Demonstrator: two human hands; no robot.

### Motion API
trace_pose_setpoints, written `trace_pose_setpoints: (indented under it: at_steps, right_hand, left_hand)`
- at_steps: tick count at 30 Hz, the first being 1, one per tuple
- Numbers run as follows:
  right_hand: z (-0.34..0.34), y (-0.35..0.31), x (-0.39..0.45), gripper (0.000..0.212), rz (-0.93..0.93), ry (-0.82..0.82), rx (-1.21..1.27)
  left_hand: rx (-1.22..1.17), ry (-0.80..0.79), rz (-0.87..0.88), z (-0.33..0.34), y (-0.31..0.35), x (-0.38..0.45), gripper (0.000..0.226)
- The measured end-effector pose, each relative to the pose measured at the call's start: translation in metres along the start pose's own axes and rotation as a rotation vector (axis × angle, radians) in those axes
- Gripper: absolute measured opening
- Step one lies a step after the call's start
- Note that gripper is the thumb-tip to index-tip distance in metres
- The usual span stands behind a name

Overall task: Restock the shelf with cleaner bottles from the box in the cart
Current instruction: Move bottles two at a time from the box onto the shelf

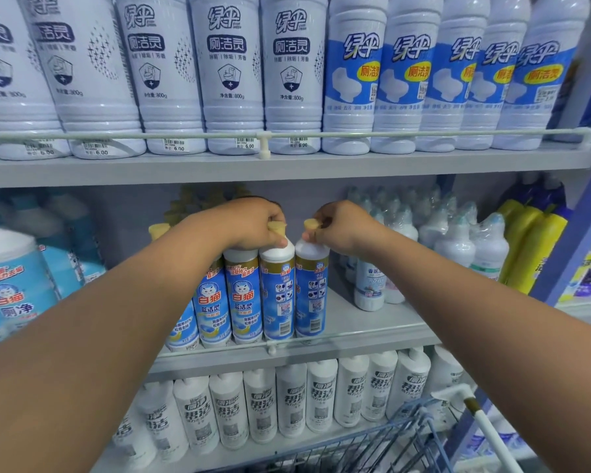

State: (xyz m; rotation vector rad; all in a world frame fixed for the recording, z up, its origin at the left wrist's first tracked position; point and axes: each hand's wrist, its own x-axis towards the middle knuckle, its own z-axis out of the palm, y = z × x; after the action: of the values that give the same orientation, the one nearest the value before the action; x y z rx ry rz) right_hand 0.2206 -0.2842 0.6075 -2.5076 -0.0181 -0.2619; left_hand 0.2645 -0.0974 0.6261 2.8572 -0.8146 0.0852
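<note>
Left hand [258,224] and right hand [335,227] each gripped a blue-labelled, yellow-capped plastic cleaner bottle [277,295] [312,291] upright on grey middle shelf [372,327]

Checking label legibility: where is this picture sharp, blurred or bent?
Head view: middle sharp, barcodes readable on the two bottles under the left hand and right hand; left-edge tubs blurred; wide-angle bows the top shelf rail.

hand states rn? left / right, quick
Left hand: fingers curled round the yellow cap of a blue cleaner bottle, holding it.
Right hand: pinching the yellow cap of the neighbouring blue bottle.
</note>
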Motion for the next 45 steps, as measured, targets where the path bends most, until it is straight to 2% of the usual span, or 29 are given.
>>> trace_pose_setpoints:
  at_steps: [3,6,10,15,21,25,27,30,36,45]
  right_hand:
    - [0.001,-0.001,-0.002,0.038,-0.001,-0.006,0.018]
    - [0.003,0.000,-0.004,0.051,0.038,0.085,0.033]
    - [0.001,0.000,-0.004,0.039,0.047,0.051,-0.046]
    - [0.001,0.001,0.002,0.034,0.023,0.002,-0.072]
    - [-0.001,0.004,0.002,0.024,0.001,-0.070,-0.014]
    - [0.006,0.013,0.007,0.039,0.045,-0.070,0.188]
    - [0.012,0.017,0.008,0.037,0.059,-0.037,0.249]
    - [0.014,0.018,0.010,0.029,0.039,-0.051,0.250]
    - [0.013,0.022,0.010,0.030,0.067,-0.140,0.349]
    - [0.019,0.022,-0.002,0.032,0.033,-0.088,0.299]
  left_hand:
    - [0.026,-0.026,-0.007,-0.002,0.002,0.002,0.041]
    - [-0.024,-0.069,0.019,-0.008,0.002,0.000,0.045]
    - [-0.063,-0.056,0.010,-0.007,0.002,0.001,0.029]
    - [-0.030,-0.001,-0.011,-0.002,0.005,0.003,0.022]
    - [-0.016,0.031,-0.044,0.002,0.005,0.002,0.032]
    - [-0.003,0.035,-0.067,0.004,0.007,0.001,0.034]
    - [0.011,0.044,-0.083,0.005,0.010,0.001,0.035]
    - [0.020,0.063,-0.104,0.007,0.011,0.000,0.035]
    - [0.069,0.066,-0.103,0.007,0.012,0.001,0.036]
    - [0.132,0.107,-0.077,0.010,0.014,-0.006,0.052]
